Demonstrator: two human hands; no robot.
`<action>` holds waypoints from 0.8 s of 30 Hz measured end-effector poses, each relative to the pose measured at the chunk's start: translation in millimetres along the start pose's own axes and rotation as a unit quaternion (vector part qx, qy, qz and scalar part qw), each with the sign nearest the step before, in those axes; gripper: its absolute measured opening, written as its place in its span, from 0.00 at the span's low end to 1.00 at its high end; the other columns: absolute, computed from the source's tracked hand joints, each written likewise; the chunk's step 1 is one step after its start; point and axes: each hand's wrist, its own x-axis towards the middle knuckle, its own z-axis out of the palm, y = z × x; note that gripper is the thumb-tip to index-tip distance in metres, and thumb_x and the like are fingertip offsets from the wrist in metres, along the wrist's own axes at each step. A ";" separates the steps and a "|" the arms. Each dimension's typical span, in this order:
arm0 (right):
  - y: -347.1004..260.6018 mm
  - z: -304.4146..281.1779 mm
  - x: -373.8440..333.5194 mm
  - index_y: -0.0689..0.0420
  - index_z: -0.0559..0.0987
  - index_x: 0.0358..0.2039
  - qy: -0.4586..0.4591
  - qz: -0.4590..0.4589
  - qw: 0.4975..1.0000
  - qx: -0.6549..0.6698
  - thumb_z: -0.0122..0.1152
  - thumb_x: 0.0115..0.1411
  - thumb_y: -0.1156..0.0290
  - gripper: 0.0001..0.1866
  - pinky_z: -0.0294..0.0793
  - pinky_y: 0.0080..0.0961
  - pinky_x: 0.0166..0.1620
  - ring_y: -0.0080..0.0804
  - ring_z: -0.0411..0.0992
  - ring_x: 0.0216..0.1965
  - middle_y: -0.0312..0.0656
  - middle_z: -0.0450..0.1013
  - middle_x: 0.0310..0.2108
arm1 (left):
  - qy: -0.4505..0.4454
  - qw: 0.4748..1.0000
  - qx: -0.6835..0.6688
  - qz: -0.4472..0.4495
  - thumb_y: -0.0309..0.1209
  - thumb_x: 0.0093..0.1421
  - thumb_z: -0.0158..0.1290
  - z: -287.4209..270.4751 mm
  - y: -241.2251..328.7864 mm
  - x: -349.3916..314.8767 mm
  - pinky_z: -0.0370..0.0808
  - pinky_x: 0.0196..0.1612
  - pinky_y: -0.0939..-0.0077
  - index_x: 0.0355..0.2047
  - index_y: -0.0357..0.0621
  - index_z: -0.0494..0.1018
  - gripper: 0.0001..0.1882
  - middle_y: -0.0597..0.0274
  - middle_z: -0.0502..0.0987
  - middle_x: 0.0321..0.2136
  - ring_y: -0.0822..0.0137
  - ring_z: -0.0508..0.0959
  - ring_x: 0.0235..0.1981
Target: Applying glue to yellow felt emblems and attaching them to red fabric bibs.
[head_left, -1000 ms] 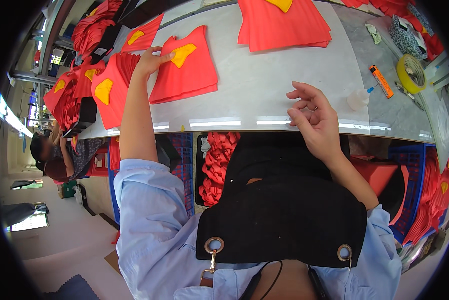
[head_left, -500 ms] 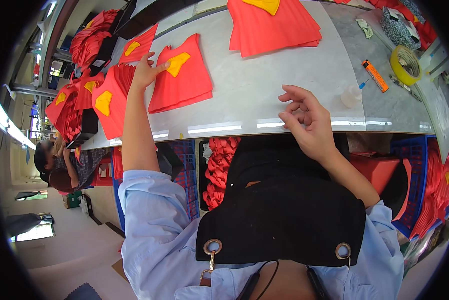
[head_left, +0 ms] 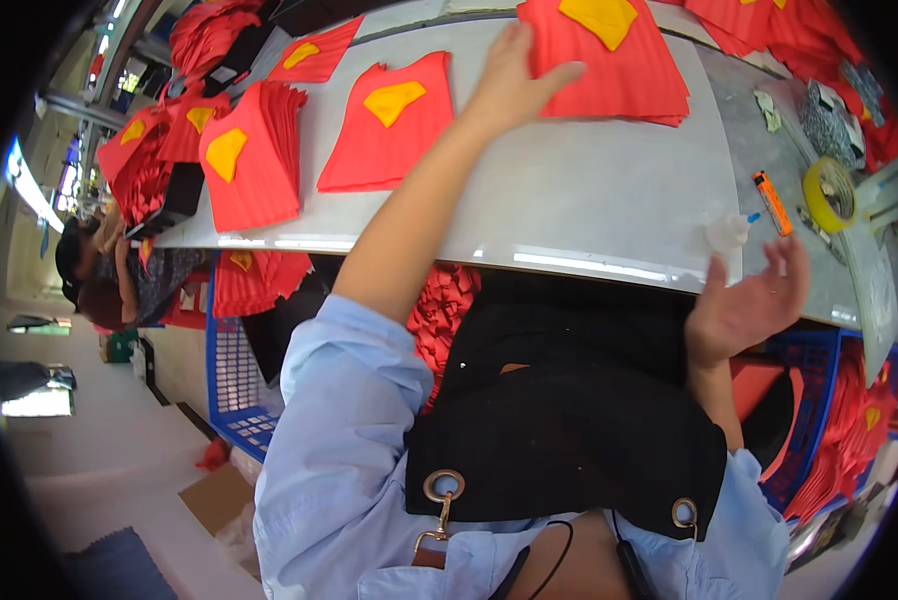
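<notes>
My left hand (head_left: 517,88) reaches across the table, thumb spread from the fingers, at the left edge of a thick stack of red cut pieces (head_left: 619,85) with a yellow patch on top. Its fingertips seem to touch the stack but close on nothing I can see. A thinner red stack (head_left: 369,150), also with a yellow patch, lies left of that forearm. My right hand (head_left: 751,305) hovers by the table's front edge, palm up, fingers apart and holding nothing. Just beyond it stands a small clear squeeze bottle (head_left: 727,233) with a blue tip.
More red stacks (head_left: 259,160) with yellow patches lie at left beside a black bin (head_left: 181,195). An orange tube (head_left: 772,203) and a yellow tape roll (head_left: 829,194) lie at right. Blue crates (head_left: 231,375) holding red pieces sit below the table. Another person (head_left: 94,275) is at far left.
My left hand has left the thinner red stack and moved right to the thicker one. My right hand has shifted right and nearer, its fingers opening out. The view has turned slightly.
</notes>
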 end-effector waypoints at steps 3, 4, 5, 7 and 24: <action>17.9 -11.2 10.8 0.64 0.64 0.52 -0.004 0.102 0.990 -0.096 0.62 0.48 0.81 0.30 0.61 0.33 0.53 0.34 0.65 0.47 0.45 0.67 0.47 | 0.026 0.999 -0.001 -0.039 0.51 0.48 0.58 18.6 13.1 1.6 0.56 0.61 0.63 0.56 0.28 0.57 0.45 0.33 0.55 0.57 0.47 0.52 0.62; 23.2 -17.4 12.9 0.63 0.64 0.53 -0.089 0.169 0.974 -0.120 0.61 0.49 0.80 0.29 0.61 0.31 0.53 0.33 0.66 0.47 0.45 0.68 0.46 | 0.032 0.998 0.003 -0.057 0.51 0.48 0.58 24.1 22.8 3.0 0.56 0.61 0.63 0.56 0.28 0.56 0.46 0.32 0.55 0.57 0.47 0.52 0.62; 27.6 -22.6 14.7 0.63 0.64 0.53 -0.172 0.235 0.946 -0.142 0.61 0.50 0.79 0.29 0.62 0.29 0.52 0.31 0.67 0.46 0.44 0.68 0.46 | 0.038 0.996 0.007 -0.074 0.50 0.48 0.59 26.4 30.7 4.5 0.56 0.60 0.64 0.57 0.28 0.56 0.46 0.32 0.55 0.57 0.47 0.51 0.63; 32.8 -34.5 15.9 0.62 0.64 0.54 -0.247 0.300 0.904 -0.178 0.60 0.52 0.78 0.28 0.63 0.27 0.51 0.30 0.67 0.45 0.44 0.69 0.45 | 0.051 0.995 -0.035 -0.078 0.49 0.49 0.59 22.3 36.9 5.9 0.58 0.60 0.65 0.57 0.29 0.56 0.44 0.34 0.56 0.57 0.48 0.53 0.62; 45.3 -39.2 7.7 0.62 0.57 0.59 -0.095 0.176 0.957 -0.211 0.62 0.52 0.74 0.35 0.57 0.35 0.57 0.40 0.61 0.56 0.50 0.63 0.53 | -0.049 0.725 -0.686 0.040 0.26 0.61 0.46 -55.1 101.5 58.0 0.69 0.52 0.69 0.52 0.36 0.61 0.18 0.55 0.69 0.48 0.64 0.73 0.46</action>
